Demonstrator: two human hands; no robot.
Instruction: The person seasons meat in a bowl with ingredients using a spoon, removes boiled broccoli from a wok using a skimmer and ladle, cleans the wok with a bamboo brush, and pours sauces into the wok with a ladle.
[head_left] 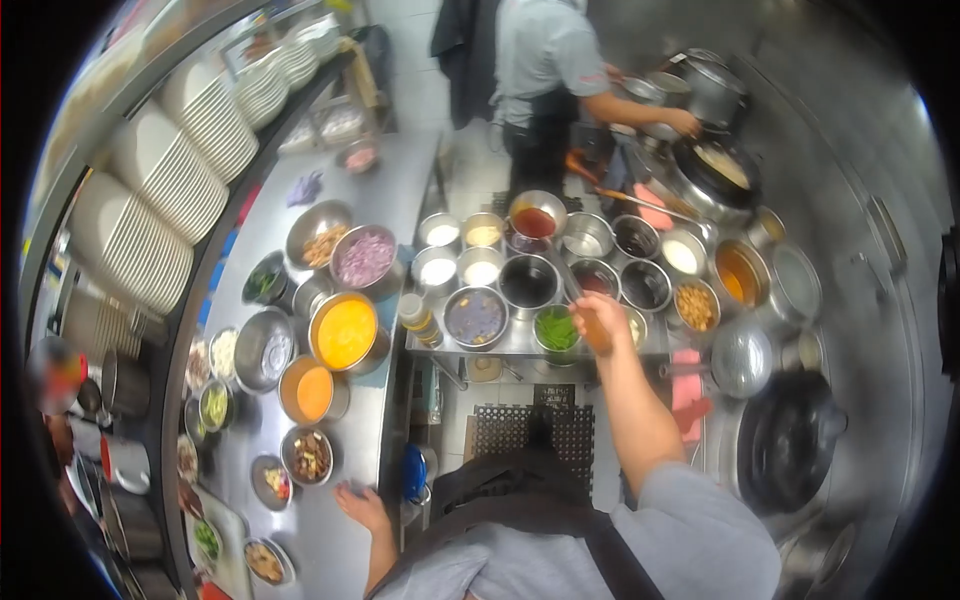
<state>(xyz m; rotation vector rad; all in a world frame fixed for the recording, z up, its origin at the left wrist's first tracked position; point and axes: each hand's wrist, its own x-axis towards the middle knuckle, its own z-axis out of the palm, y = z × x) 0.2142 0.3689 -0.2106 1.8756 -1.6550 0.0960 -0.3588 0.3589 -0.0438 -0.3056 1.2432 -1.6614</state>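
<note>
My right hand (598,318) is stretched out over the middle of the crowded row of metal containers. Its fingers are curled round what looks like a grey metal utensil handle (573,284); the utensil's other end I cannot make out. Just under and beside this hand sit a container of chopped greens (557,330) and one with dark liquid (529,281). My left hand (362,507) rests at the edge of the left steel counter (345,555), fingers spread, holding nothing. Nearest to it are a bowl of dark brown pieces (307,456) and a smaller bowl of mixed pieces (271,482).
Stacked white plates (130,240) line a shelf at left. On the left counter stand a pot of yellow liquid (344,330) and chopped purple onion (364,257). A black wok (790,440) lies at right. Another person (548,70) works at the stove beyond.
</note>
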